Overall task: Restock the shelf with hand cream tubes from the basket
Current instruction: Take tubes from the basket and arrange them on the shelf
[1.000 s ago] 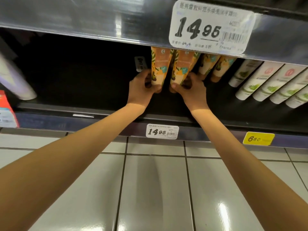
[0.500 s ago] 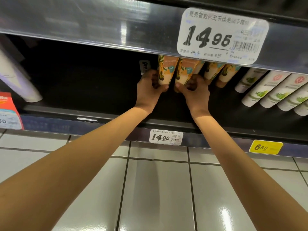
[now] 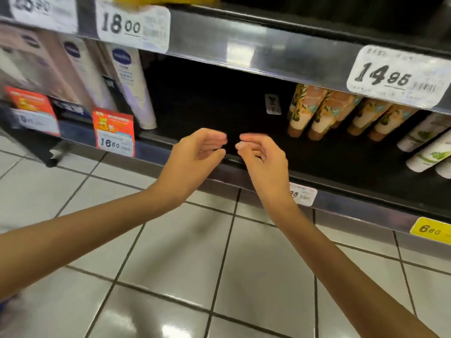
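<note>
Both hands are empty and clear of the stock, so this looks like the gap between placing one lot and fetching the next; the basket is out of view, so the next move likely calls for turning away to find it and picking up more tubes. The left hand [image 3: 197, 152] and right hand [image 3: 262, 156] hover just in front of the shelf [image 3: 353, 164] edge, fingers loosely curled and half open, gripping nothing and touching nothing; their fingertips are near each other but apart. The orange tubes [image 3: 314, 113] stand on the shelf to the right, beside white tubes [image 3: 424, 137]; a dark bare stretch lies to their left.
</note>
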The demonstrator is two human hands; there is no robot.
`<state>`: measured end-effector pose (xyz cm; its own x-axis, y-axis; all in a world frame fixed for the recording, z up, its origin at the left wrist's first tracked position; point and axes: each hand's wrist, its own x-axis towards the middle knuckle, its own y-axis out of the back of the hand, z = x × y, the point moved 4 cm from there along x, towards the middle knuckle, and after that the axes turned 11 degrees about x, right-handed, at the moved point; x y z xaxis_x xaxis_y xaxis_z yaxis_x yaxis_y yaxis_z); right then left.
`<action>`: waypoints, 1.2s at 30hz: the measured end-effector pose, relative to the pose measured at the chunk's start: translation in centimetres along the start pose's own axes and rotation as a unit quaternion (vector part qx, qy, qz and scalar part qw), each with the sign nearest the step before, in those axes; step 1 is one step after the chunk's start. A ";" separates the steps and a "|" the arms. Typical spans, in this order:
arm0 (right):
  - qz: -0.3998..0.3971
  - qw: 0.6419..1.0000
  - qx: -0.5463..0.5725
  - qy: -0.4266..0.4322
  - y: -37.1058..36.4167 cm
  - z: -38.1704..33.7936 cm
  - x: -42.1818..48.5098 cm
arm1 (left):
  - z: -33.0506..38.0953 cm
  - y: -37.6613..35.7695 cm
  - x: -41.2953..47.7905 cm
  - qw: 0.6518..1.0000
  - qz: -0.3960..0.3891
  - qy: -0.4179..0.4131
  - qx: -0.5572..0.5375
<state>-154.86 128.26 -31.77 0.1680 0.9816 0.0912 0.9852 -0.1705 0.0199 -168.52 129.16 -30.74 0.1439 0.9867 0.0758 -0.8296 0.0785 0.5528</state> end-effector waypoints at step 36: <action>-0.773 0.482 -0.345 -0.228 -46.5 -4.2 -33.1 | -13.6 30.6 -52.1 0.684 0.500 0.531 0.014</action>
<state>-206.41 103.36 -31.54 -0.6020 -0.1271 -0.7883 -0.2738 0.9602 0.0543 -208.72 82.13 -29.13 -0.9734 0.0934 -0.2090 -0.2135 -0.6997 0.6818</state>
